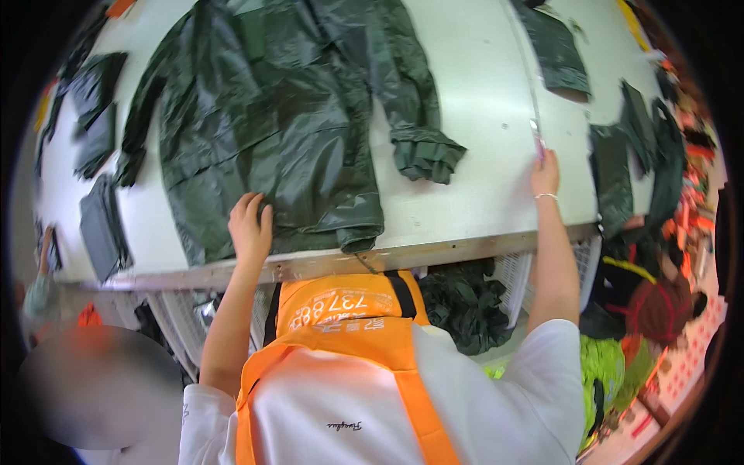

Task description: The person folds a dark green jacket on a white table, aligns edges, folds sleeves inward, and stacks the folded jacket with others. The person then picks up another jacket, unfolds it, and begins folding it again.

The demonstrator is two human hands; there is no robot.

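closest to me is my own chest, a white shirt (341, 411) under an orange apron (349, 333) whose straps run up toward the table edge. both my forearms reach away from it onto the white table (480, 155), which bends in a wide curve across the view.

my left hand (250, 226) lies flat on the lower hem of a dark green rain jacket (271, 116), fingers together and pressed down on the fabric, not closed around anything. the jacket is spread open on the table's middle, one sleeve with a gathered cuff (425, 153) flung out to the right, its hem close to the near edge.

my right hand (545, 172) is well apart from the jacket, far out on the right side of the table. its fingertips touch a small pale tool (535, 133) lying on the surface; i cannot tell whether they pinch it or only rest on it. a thin bracelet (546, 196) sits on that wrist.

loose dark green fabric pieces (558, 46) lie around the table's left and right rims. under the table, a white mesh basket (515, 275) holds a bundle of dark green cloth (463, 302).
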